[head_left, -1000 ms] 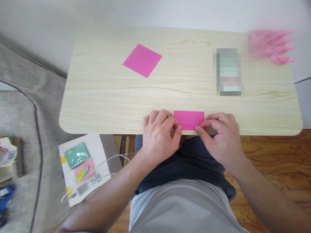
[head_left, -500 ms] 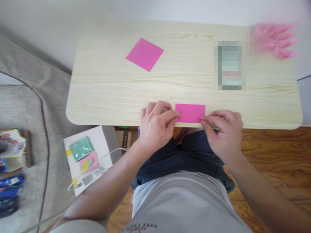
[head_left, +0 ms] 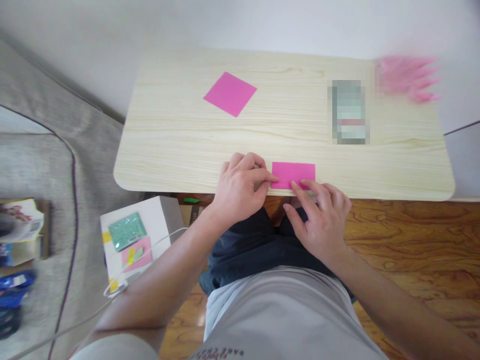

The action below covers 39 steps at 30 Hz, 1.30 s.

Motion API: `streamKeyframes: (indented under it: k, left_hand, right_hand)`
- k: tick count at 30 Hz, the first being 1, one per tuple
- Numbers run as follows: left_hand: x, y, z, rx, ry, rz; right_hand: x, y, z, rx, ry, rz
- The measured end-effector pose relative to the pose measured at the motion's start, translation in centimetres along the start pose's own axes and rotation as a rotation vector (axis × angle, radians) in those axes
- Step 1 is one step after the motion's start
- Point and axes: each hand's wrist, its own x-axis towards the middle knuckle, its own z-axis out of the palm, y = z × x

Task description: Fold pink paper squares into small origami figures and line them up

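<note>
We're looking across a pale wood-grain table, its near corners rounding off, and a whitish wall is rising behind the far edge! At right, we're seeing brown wooden flooring; at left, grey fabric is spreading.

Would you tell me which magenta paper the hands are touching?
The rectangular paper; the diamond-shaped sheet farther back on the table lies untouched.

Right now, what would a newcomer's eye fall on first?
Probably the bright pink paper at the near edge of the table, touched by the left hand and right hand. Next, the flat pink sheet farther back, left of centre, and the spiky pink bundle at the far right corner.
</note>
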Motion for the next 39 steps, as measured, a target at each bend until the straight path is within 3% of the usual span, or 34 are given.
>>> streamKeyframes:
  k: [5,14,39]
  left_hand:
    - [-0.3,0.0,-0.2,-0.002,-0.001,0.037]
    - [-0.4,0.2,0.4,0.011,0.047,0.016]
    - [-0.3,0.3,0.9,0.040,0.068,-0.028]
  right_hand:
    - [0.9,0.9,0.0,0.008,0.054,-0.024]
    - [4.1,0.4,0.5,0.143,0.103,0.004]
    - [3.8,1.1,1.4,0.199,0.132,0.004]
